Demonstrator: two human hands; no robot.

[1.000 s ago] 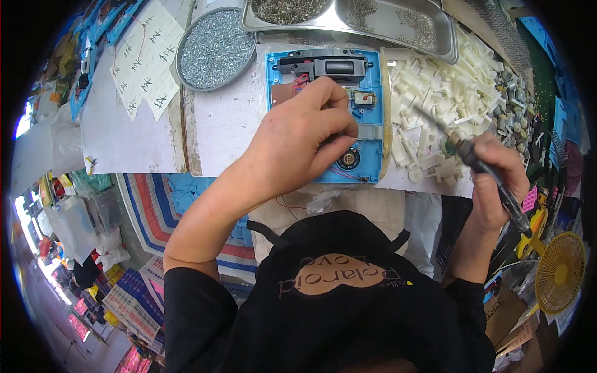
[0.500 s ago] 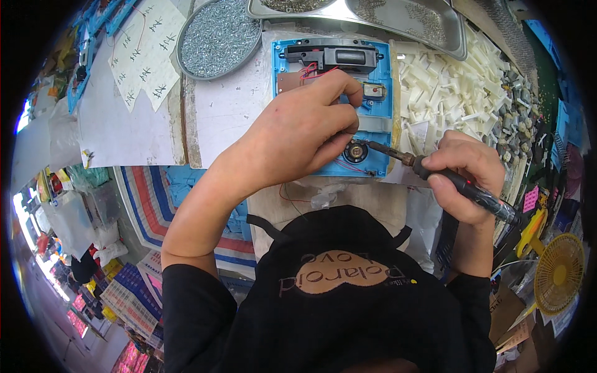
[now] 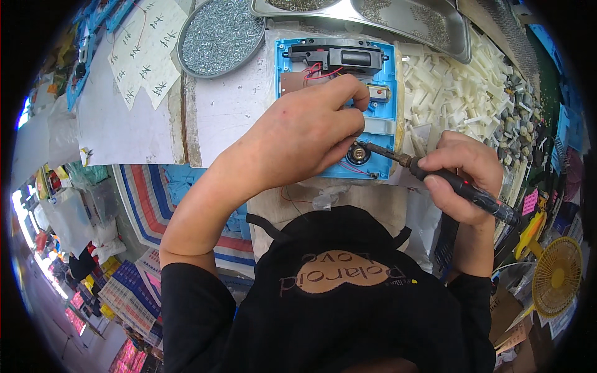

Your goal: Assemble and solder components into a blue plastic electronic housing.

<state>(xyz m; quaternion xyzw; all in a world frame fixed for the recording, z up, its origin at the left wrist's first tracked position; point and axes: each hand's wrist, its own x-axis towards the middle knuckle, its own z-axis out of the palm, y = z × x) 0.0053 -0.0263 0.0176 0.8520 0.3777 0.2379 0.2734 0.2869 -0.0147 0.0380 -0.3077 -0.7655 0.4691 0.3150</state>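
Note:
A blue plastic housing [image 3: 378,163] lies on the bench in front of me, with wires and parts inside. My left hand [image 3: 311,127] reaches over it from the left, its fingers pinched together above the lower half. Whatever sits between the fingertips is hidden by the hand. In my right hand [image 3: 469,171] is a soldering iron [image 3: 453,179], gripped by its black handle. The iron's tip points left, close to the left fingertips and just above a round speaker [image 3: 358,153]. A black module [image 3: 354,59] spans the housing's far end, with red wires beside it.
White plastic pieces [image 3: 448,93] are heaped right of the housing. A round tray [image 3: 217,40] of small metal parts stands at the far left, and a metal tray [image 3: 429,31] with small parts at the back. A yellow fan [image 3: 557,276] is at the lower right.
The housing sits slightly farther right and lower in the picture, as do the trays behind it. My left fingertips have shifted slightly right with it; both hands keep the same grip.

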